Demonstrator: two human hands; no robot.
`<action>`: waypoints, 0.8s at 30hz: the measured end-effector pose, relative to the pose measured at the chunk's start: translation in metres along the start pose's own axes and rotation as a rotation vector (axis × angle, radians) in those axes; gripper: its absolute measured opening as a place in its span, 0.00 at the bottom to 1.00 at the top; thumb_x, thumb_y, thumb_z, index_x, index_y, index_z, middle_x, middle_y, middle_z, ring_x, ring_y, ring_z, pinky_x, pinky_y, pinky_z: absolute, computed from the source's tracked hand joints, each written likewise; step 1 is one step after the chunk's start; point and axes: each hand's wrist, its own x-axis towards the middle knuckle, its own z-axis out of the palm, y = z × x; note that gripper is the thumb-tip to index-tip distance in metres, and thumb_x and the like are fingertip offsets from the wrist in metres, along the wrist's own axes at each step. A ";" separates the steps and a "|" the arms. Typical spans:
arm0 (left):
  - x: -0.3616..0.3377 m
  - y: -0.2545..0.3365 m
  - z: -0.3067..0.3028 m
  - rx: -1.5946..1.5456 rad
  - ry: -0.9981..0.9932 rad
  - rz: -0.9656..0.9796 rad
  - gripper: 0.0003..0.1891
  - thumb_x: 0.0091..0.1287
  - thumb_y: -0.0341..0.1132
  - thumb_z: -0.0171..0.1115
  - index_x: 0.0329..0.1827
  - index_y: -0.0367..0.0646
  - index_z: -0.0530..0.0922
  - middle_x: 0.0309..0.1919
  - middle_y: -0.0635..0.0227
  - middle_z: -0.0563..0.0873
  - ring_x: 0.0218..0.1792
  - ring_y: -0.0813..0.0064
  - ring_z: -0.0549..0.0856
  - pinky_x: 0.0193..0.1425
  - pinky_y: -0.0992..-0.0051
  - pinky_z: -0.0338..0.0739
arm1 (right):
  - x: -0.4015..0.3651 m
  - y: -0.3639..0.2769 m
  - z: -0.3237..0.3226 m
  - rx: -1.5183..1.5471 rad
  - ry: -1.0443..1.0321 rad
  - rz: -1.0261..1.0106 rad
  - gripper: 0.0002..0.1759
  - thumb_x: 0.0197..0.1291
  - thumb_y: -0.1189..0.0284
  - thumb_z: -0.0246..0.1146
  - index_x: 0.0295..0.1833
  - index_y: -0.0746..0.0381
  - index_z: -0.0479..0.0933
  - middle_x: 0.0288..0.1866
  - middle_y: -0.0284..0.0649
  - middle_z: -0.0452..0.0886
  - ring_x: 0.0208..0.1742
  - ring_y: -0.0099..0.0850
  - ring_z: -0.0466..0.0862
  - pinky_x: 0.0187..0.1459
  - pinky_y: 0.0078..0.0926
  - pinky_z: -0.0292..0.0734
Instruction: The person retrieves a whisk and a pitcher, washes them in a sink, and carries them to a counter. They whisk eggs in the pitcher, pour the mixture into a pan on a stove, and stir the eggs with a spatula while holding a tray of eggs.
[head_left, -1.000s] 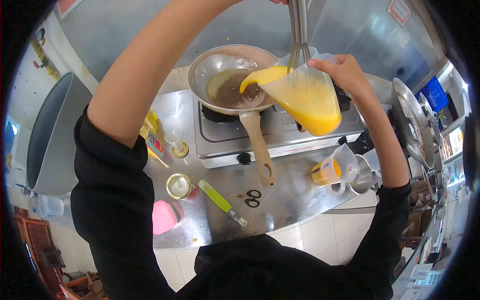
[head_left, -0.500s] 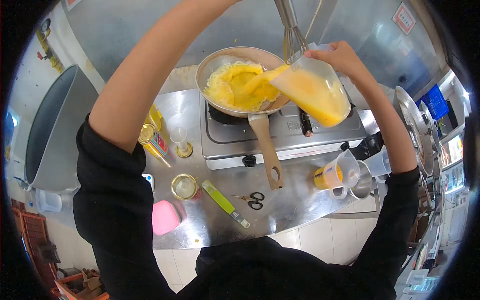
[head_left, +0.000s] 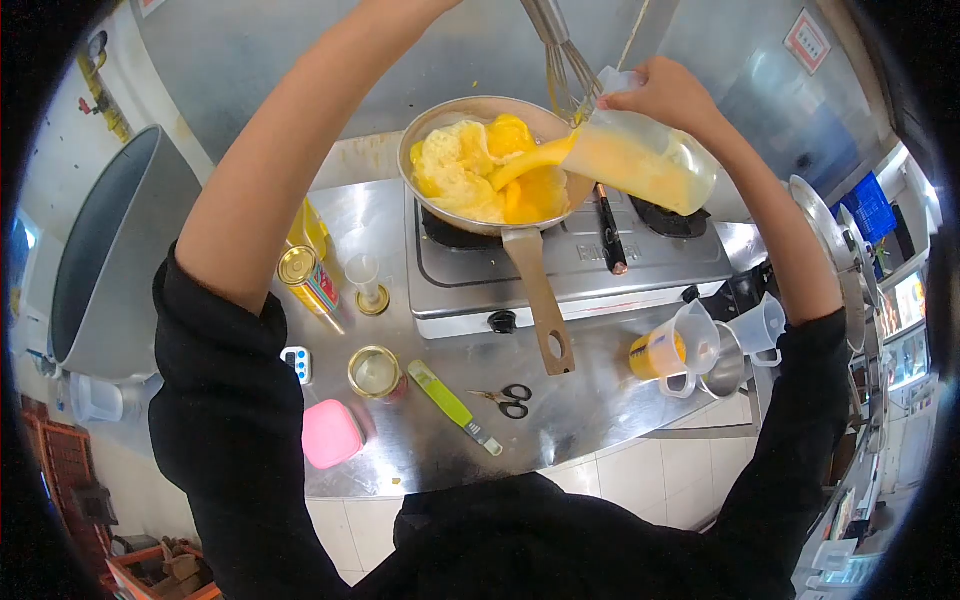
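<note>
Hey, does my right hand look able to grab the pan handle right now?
Probably not: the right hand is occupied holding the tilted jug, although nothing lies over the pan handle.

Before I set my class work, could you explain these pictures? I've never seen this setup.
No machine here: a bare-handed person works, and one head-worn camera looks forward and down. The right hand holds a translucent plastic jug in its fingers, pouring yellow liquid into a pale round frying pan on a silver stove. The left hand is out of view; a steel wire whisk enters from the top edge. On the shiny metal table lie black-handled scissors, a long green tool and a rounded pink item.
</note>
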 end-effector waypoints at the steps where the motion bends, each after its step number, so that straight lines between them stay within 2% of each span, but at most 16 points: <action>1: -0.002 0.002 -0.001 0.016 0.022 -0.016 0.10 0.50 0.33 0.63 0.26 0.34 0.74 0.18 0.65 0.78 0.19 0.80 0.78 0.22 0.84 0.73 | 0.001 -0.001 0.000 -0.045 -0.016 -0.011 0.35 0.29 0.49 0.65 0.38 0.67 0.74 0.36 0.47 0.78 0.37 0.37 0.79 0.37 0.31 0.72; 7: -0.004 -0.001 -0.005 0.033 0.053 -0.029 0.09 0.50 0.32 0.63 0.25 0.35 0.74 0.18 0.65 0.78 0.18 0.80 0.77 0.22 0.84 0.73 | -0.003 -0.017 -0.001 -0.170 0.003 -0.121 0.27 0.32 0.51 0.65 0.34 0.62 0.76 0.32 0.45 0.78 0.35 0.39 0.79 0.36 0.32 0.73; 11: -0.007 -0.007 -0.009 0.019 0.092 -0.002 0.08 0.50 0.31 0.63 0.23 0.35 0.74 0.17 0.65 0.78 0.17 0.81 0.77 0.20 0.84 0.71 | -0.004 -0.027 0.004 -0.243 0.019 -0.208 0.28 0.32 0.52 0.66 0.36 0.62 0.77 0.30 0.45 0.78 0.34 0.39 0.78 0.36 0.32 0.72; 13: -0.009 -0.010 -0.013 0.043 0.095 -0.003 0.09 0.50 0.31 0.63 0.22 0.35 0.74 0.16 0.65 0.78 0.17 0.81 0.76 0.20 0.84 0.71 | -0.002 -0.030 0.010 -0.311 0.090 -0.385 0.24 0.33 0.55 0.66 0.34 0.61 0.77 0.29 0.44 0.78 0.32 0.39 0.78 0.34 0.33 0.73; 14: -0.010 -0.012 -0.015 0.070 0.101 -0.004 0.09 0.50 0.32 0.63 0.21 0.35 0.74 0.15 0.66 0.78 0.16 0.81 0.76 0.19 0.84 0.70 | -0.001 -0.032 0.013 -0.311 0.090 -0.383 0.24 0.33 0.55 0.66 0.34 0.61 0.77 0.29 0.44 0.78 0.32 0.39 0.78 0.34 0.33 0.73; 16: -0.014 -0.015 -0.019 0.087 0.116 -0.006 0.09 0.50 0.32 0.63 0.20 0.35 0.74 0.14 0.66 0.77 0.15 0.82 0.75 0.18 0.84 0.69 | -0.002 -0.037 0.019 -0.414 0.127 -0.550 0.16 0.33 0.60 0.65 0.27 0.60 0.76 0.26 0.42 0.78 0.31 0.38 0.78 0.31 0.33 0.73; 17: -0.017 -0.016 -0.021 0.104 0.133 -0.009 0.09 0.49 0.32 0.63 0.19 0.35 0.74 0.14 0.66 0.77 0.14 0.82 0.75 0.18 0.84 0.68 | -0.003 -0.039 0.021 -0.414 0.127 -0.546 0.16 0.33 0.60 0.65 0.27 0.60 0.76 0.26 0.42 0.78 0.31 0.38 0.78 0.31 0.33 0.73; 19: -0.026 -0.014 -0.026 0.181 0.138 -0.033 0.09 0.49 0.32 0.63 0.20 0.35 0.74 0.14 0.66 0.77 0.15 0.82 0.75 0.18 0.84 0.68 | -0.006 -0.042 0.027 -0.574 0.069 -0.762 0.09 0.35 0.65 0.64 0.23 0.58 0.76 0.25 0.41 0.77 0.27 0.36 0.79 0.28 0.30 0.73; 21: -0.032 -0.021 -0.032 0.260 0.144 -0.057 0.09 0.49 0.32 0.63 0.22 0.35 0.74 0.14 0.66 0.77 0.15 0.82 0.75 0.18 0.84 0.68 | -0.006 -0.046 0.038 -0.682 0.076 -0.833 0.07 0.35 0.67 0.62 0.22 0.58 0.75 0.24 0.40 0.77 0.26 0.35 0.79 0.26 0.29 0.73; 23: -0.035 -0.043 -0.036 0.124 0.072 -0.099 0.12 0.48 0.39 0.66 0.31 0.41 0.78 0.24 0.71 0.79 0.25 0.84 0.77 0.27 0.87 0.70 | -0.005 -0.049 0.042 -0.791 0.080 -0.905 0.05 0.35 0.69 0.61 0.21 0.57 0.75 0.23 0.39 0.77 0.25 0.34 0.79 0.25 0.27 0.73; 24: -0.039 -0.047 -0.039 0.125 0.070 -0.097 0.12 0.48 0.39 0.66 0.31 0.41 0.78 0.24 0.71 0.79 0.25 0.84 0.77 0.27 0.87 0.70 | -0.006 -0.052 0.041 -0.779 0.096 -0.934 0.04 0.36 0.69 0.60 0.21 0.57 0.75 0.23 0.39 0.77 0.24 0.34 0.79 0.25 0.26 0.73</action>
